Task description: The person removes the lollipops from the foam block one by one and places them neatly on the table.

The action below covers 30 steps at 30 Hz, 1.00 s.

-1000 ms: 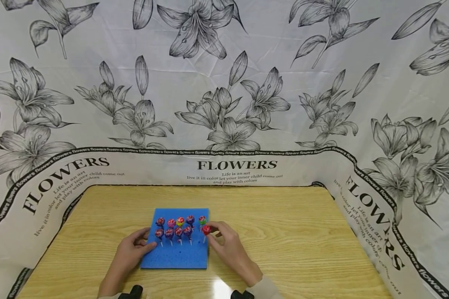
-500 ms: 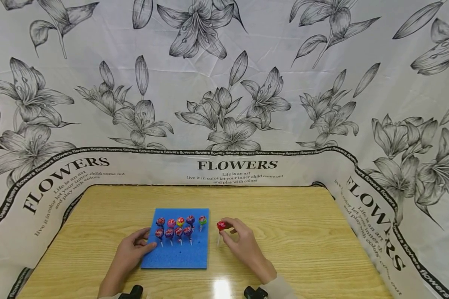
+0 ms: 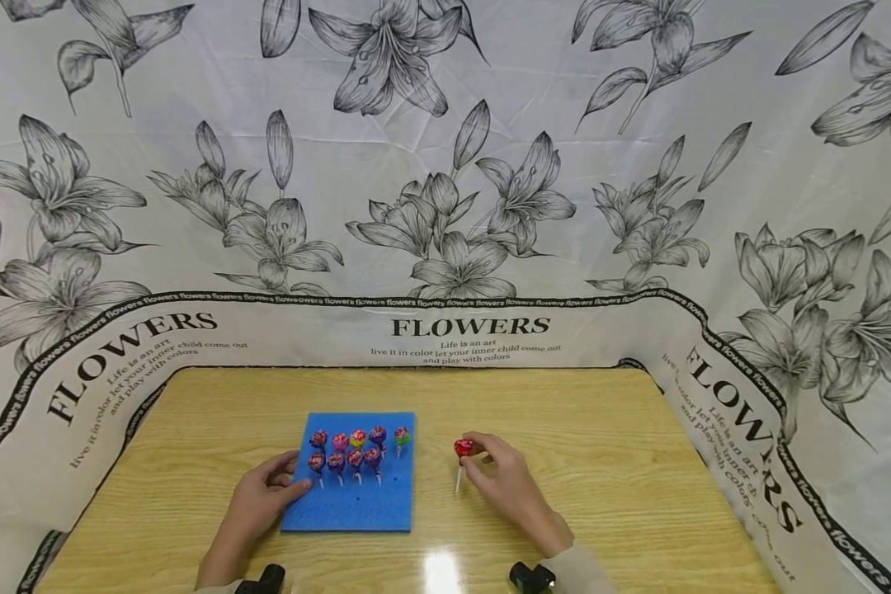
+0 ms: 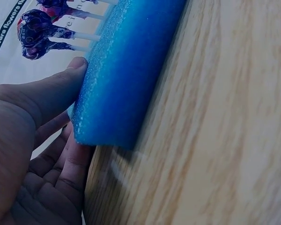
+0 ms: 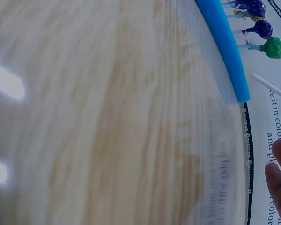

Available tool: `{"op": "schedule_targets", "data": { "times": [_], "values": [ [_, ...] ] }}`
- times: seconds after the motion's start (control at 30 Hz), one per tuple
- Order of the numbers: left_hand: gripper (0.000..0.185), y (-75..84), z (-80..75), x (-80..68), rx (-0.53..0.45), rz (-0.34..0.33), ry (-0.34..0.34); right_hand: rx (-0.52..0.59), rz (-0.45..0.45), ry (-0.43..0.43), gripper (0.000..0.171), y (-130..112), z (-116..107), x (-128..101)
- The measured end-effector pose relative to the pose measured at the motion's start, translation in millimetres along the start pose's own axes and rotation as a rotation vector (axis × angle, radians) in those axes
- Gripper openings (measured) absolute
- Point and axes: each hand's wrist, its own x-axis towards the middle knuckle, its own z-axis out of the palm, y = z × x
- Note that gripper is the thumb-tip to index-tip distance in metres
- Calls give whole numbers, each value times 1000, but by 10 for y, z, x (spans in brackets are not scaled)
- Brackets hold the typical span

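At the right of the blue foam board (image 3: pixel 356 513), my right hand (image 3: pixel 506 478) pinches a red lollipop (image 3: pixel 461 448) by its wrapped head. Its white stick points down, apart from the board. Only fingertips and the stick (image 5: pixel 268 86) show at the right edge of the right wrist view. My left hand (image 3: pixel 263 499) grips the board's left edge, thumb on the top face and fingers along the side (image 4: pixel 126 79). Several wrapped lollipops (image 3: pixel 354 460) stand upright in two rows in the foam. A green one (image 3: pixel 402 437) is at the right end of the back row.
The board lies on a wood-grain table (image 3: pixel 586 462). A white flower-printed cloth (image 3: pixel 445 330) rises behind and at both sides. Small dark holes show in the foam's front part. Glare marks the table (image 3: pixel 441 569) near the front.
My right hand has moved right with the red lollipop, from over the board's right edge to beyond it. My left hand and the board stay in place.
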Motion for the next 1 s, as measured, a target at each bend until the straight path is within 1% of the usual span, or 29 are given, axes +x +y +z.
{"op": "schedule_targets", "data": {
  "times": [0.23,0.4,0.53,0.73,0.83,1.0],
  "values": [
    [63,-4,9,21,1,-6,8,-12,122,-58,33,78,-104,-18],
    [63,12,11,9,17,2,14,-22,194,-65,32,151,-142,-8],
    [62,35,10,10,61,9,14,-53,196,-64,31,204,-165,-4],
    [60,79,14,18,178,21,26,-69,228,-86,32,235,-204,6],
    [60,100,20,10,199,25,33,-77,240,-88,31,251,-210,18],
    [59,128,22,-16,216,22,51,-71,206,-81,31,284,-198,29]
  ]
}}
